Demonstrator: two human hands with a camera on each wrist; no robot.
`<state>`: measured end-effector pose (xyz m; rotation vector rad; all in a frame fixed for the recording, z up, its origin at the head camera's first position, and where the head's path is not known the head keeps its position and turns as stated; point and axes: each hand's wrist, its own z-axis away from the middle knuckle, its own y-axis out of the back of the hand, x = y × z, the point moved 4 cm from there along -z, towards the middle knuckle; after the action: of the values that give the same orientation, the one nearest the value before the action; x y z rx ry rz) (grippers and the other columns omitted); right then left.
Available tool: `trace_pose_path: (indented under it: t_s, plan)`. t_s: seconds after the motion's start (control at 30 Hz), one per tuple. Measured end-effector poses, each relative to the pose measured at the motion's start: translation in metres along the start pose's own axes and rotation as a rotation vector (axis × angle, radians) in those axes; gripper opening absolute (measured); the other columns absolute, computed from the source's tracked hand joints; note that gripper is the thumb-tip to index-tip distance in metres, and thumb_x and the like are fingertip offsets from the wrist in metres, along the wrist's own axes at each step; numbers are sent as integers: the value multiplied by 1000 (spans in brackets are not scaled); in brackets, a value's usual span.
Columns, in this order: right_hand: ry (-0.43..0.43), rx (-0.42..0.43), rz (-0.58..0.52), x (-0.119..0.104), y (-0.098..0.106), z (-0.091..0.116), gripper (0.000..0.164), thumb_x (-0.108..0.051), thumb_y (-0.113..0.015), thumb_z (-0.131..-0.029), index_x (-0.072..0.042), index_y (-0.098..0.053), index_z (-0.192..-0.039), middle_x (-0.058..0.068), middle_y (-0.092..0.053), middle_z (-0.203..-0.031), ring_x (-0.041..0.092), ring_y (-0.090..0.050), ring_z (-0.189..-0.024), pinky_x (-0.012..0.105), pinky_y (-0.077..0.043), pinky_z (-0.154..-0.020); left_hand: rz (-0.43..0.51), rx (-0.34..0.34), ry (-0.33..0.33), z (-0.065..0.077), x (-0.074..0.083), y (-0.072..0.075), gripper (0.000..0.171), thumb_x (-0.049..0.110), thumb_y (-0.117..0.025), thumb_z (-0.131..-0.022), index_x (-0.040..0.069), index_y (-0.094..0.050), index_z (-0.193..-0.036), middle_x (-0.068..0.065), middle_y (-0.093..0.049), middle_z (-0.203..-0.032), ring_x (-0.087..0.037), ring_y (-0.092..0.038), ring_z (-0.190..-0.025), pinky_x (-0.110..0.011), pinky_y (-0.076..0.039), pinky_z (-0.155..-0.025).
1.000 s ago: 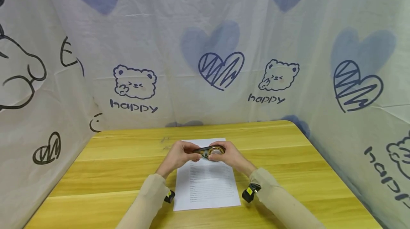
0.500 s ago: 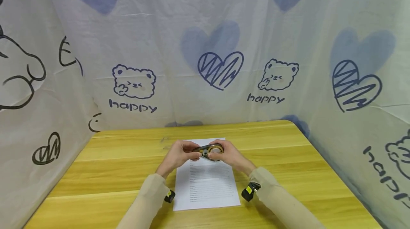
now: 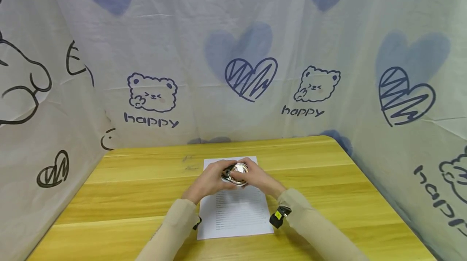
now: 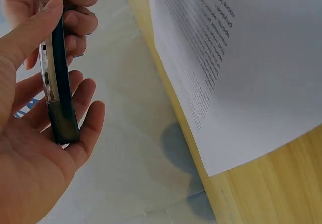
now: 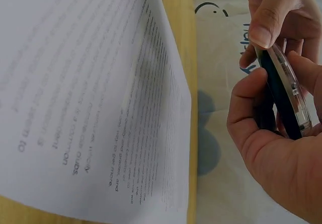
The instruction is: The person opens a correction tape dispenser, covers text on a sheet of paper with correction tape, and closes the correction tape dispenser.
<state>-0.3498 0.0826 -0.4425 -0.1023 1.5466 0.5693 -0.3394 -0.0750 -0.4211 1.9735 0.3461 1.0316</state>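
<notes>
A correction tape (image 3: 241,167) with a clear case and a round spool is held between both hands, over the upper part of a printed sheet (image 3: 237,222). My left hand (image 3: 213,178) cups its narrower end, hiding much of it. In the left wrist view, the thumb of the left hand (image 4: 30,153) lies on the correction tape (image 4: 60,78), seen edge-on, with fingers bent behind it. My right hand (image 3: 260,178) grips the wide spool end, thumb across the case. Seen from the right wrist, the right hand's (image 5: 279,166) fingers curl around the dark edge.
The sheet lies on a yellow wooden table (image 3: 328,196). White cloth (image 3: 204,111) with hearts and bear drawings hangs behind and at both sides. A black strap device (image 3: 279,216) sits on the right wrist, and another shows at the left.
My left hand has moved right, further around the correction tape, covering its narrow end. The right hand shifts slightly left, and the spool side now shines with glare. The sheet stays put.
</notes>
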Motion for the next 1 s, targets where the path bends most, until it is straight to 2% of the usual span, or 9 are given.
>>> trace_pose_path:
  t_s: [0.1,0.2,0.3,0.4,0.5,0.7,0.87,1.0]
  plan:
    - [-25,17,-16,0,-2,-1,52,-32,-65,-95,-3,-41,-131,20,-54,-122,18,-63,-85,43,-57,-76,-5,6,-10,1,0,0,73,23,-85,-77,14,-53,-142,-4,-61,-136,-21,-61,-119,-38,-51,-99]
    - [-34,5,-70,0,-4,-2,51,-28,-63,-96,-3,-39,-134,20,-54,-123,18,-62,-86,35,-56,-74,-20,12,-26,2,-2,0,74,24,-84,-78,18,-51,-144,-5,-62,-134,-22,-60,-118,-41,-50,-99]
    - [-15,-35,-111,0,-5,-2,49,-23,-59,-97,-2,-40,-138,22,-53,-127,18,-61,-89,30,-55,-73,-49,10,-12,3,-5,-1,75,28,-84,-79,22,-49,-145,-7,-64,-123,-20,-60,-106,-40,-51,-92]
    - [14,-75,-109,1,-5,-4,46,-20,-54,-101,-3,-43,-142,22,-54,-129,19,-60,-93,31,-56,-73,-87,-7,35,4,-9,-1,75,32,-82,-80,25,-48,-146,-7,-62,-111,-17,-56,-92,-37,-51,-82]
    - [32,-95,-74,2,-4,-4,45,-21,-52,-103,-4,-45,-143,22,-57,-129,23,-62,-98,33,-58,-74,-120,-23,92,6,-16,0,75,33,-81,-81,26,-46,-146,-9,-59,-110,-18,-56,-91,-38,-51,-80]
    - [42,-67,82,7,1,-3,44,-21,-52,-103,-1,-48,-142,21,-60,-131,34,-61,-114,40,-58,-84,-150,0,195,11,-34,11,77,26,-85,-77,14,-48,-143,-14,-57,-127,-27,-60,-109,-46,-51,-94]
    - [53,-37,192,13,6,-1,41,-19,-56,-100,-1,-54,-137,22,-58,-133,31,-60,-117,44,-56,-90,-217,-13,321,22,-60,25,80,24,-86,-75,4,-47,-142,-16,-56,-136,-29,-58,-118,-46,-47,-102]
    - [56,-21,230,16,13,0,39,-19,-57,-100,-1,-57,-134,22,-58,-133,31,-60,-117,43,-55,-90,-245,-19,410,34,-81,40,82,26,-85,-76,0,-45,-143,-22,-47,-144,-36,-54,-123,-52,-46,-103]
